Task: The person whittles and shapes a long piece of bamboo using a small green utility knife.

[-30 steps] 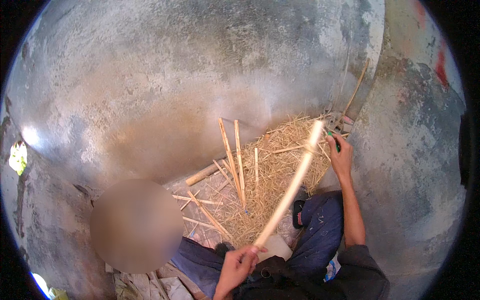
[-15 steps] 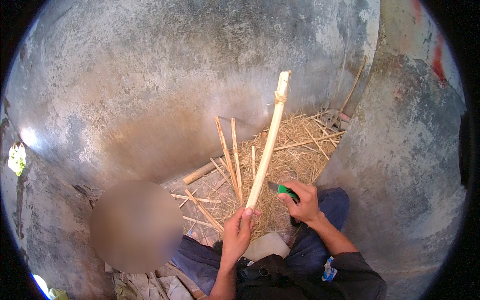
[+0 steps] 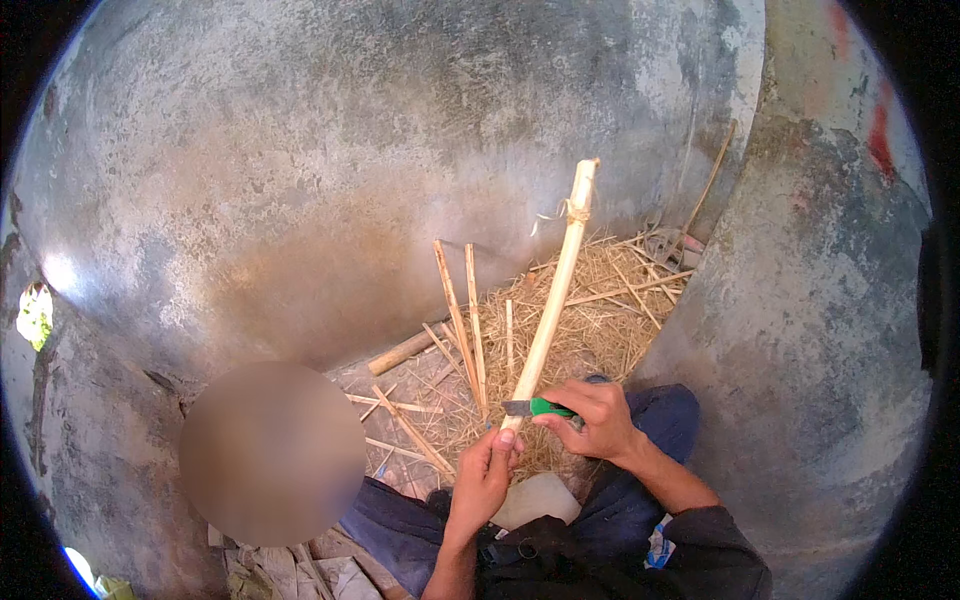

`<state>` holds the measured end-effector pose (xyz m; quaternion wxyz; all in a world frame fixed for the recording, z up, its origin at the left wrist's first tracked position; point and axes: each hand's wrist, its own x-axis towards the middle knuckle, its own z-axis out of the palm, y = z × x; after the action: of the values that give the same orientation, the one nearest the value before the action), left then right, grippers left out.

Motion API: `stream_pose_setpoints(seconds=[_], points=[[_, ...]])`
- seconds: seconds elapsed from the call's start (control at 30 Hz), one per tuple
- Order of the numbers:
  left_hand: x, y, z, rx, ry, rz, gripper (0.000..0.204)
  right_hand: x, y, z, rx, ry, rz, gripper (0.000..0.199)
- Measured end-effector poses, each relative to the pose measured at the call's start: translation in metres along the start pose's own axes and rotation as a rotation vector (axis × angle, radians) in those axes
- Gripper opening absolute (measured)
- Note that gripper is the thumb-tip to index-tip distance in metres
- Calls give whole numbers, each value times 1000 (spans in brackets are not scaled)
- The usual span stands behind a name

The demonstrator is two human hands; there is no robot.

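Observation:
My left hand (image 3: 483, 477) is closed around the lower end of a long pale bamboo strip (image 3: 553, 312), thumb on its face. The strip slants up and away to the right, with a rough knot near its far end and a curled shaving beside that knot. In my right hand (image 3: 598, 420) is a green-handled utility knife (image 3: 548, 406), gripped with the fingers wrapped round it. Its blade lies across the strip, touching it just above my left thumb.
Shavings (image 3: 620, 290) are heaped on the floor by the grey wall (image 3: 300, 180). Several split sticks (image 3: 457, 310) lean against this wall, and a round pole (image 3: 397, 352) lies at its foot. A pale block (image 3: 540, 500) sits between my legs. A blurred round patch hides the lower left.
My right hand has moved left, bringing the knife blade onto the bamboo strip near my left hand. The strip's far end has shifted right and slightly down.

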<state>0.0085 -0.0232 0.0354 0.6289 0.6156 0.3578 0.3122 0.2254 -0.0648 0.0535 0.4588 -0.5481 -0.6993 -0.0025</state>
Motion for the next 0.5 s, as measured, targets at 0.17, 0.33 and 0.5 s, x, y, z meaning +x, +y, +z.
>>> stream_pose_setpoints(seconds=[0.17,0.33,0.5], points=[[0,-7,-4,-5,-16,-53,42,8,4,-5,-53,9,-74,28],[-3,-2,-5,-133,-46,-133,42,11,7,-7,-129,-18,-100,28],[-8,6,-7,-187,-55,-156,40,18,-2,-11,-163,-16,-120,22]])
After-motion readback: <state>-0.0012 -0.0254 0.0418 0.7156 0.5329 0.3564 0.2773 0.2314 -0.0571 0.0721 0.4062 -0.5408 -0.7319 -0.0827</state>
